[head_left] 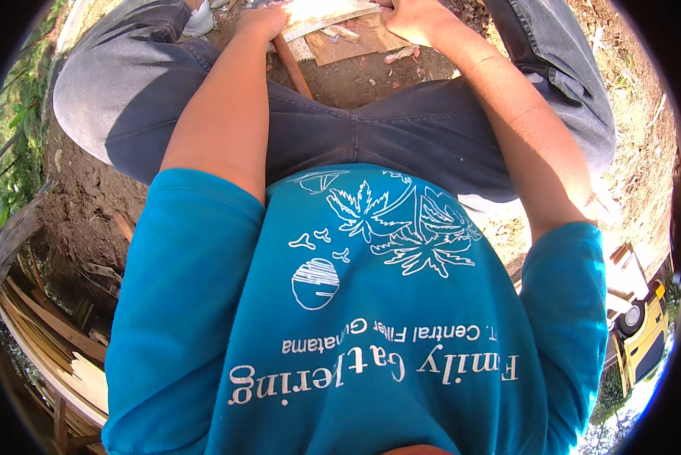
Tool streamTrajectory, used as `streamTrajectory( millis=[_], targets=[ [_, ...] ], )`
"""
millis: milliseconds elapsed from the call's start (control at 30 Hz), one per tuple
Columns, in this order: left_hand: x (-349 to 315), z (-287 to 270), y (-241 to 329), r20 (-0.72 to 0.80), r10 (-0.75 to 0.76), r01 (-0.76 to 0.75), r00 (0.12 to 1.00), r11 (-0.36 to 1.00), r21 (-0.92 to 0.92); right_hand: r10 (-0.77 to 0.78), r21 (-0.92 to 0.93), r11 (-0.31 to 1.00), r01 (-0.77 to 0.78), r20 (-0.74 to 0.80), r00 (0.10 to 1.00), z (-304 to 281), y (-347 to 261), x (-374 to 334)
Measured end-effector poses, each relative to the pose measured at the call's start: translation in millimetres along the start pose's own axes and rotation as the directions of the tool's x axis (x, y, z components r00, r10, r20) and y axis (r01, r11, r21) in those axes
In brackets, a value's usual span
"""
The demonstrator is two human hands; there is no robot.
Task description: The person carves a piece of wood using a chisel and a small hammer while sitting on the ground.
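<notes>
I look straight down my own body: a blue printed shirt and grey trousers, knees spread over bare dirt. My left hand [261,23] is at the top edge, closed around a reddish-brown wooden handle [293,70] that slants down toward my lap. My right hand [410,19] rests at the end of a pale wooden plank [321,17], which lies on a brown board [355,44] on the ground between my feet. The picture's top edge cuts off that hand's fingers, so its grip is hidden. Small wood chips [401,54] lie beside the board.
A stack of split wooden slats [52,334] lies at the lower left beside green plants [7,152]. A yellow object [645,337] sits at the lower right on sunlit dirt. A white shoe [200,19] shows at the top left.
</notes>
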State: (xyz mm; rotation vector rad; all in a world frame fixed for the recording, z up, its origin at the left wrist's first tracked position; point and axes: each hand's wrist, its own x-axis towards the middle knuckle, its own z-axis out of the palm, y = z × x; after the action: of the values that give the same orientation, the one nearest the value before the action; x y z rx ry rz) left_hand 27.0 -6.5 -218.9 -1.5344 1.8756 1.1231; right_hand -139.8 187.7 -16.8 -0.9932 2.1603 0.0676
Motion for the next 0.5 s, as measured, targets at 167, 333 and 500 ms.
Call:
streamTrajectory(
  millis=[167, 333, 500],
  targets=[
    [33.1, 5.3, -7.4, 0.109, 0.429, -0.407, 0.897, 0.702, 0.585, 0.216, 0.258, 0.929, -0.264, 0.2, 0.956, -11.1, -37.0, -29.0],
    [-3.5, -0.4, 16.6, -0.024, 0.212, -0.198, 0.977, 0.942, 0.272, 0.24, 0.442, 0.854, -0.275, 0.135, 0.961, 26.5, -17.0, -16.7],
    [8.6, -3.5, 10.3, -0.019, 0.147, -0.142, 0.989, 0.978, 0.155, 0.193, 0.858, 0.413, -0.306, 0.245, 0.95, 50.6, -1.5, -6.2]
  ],
)
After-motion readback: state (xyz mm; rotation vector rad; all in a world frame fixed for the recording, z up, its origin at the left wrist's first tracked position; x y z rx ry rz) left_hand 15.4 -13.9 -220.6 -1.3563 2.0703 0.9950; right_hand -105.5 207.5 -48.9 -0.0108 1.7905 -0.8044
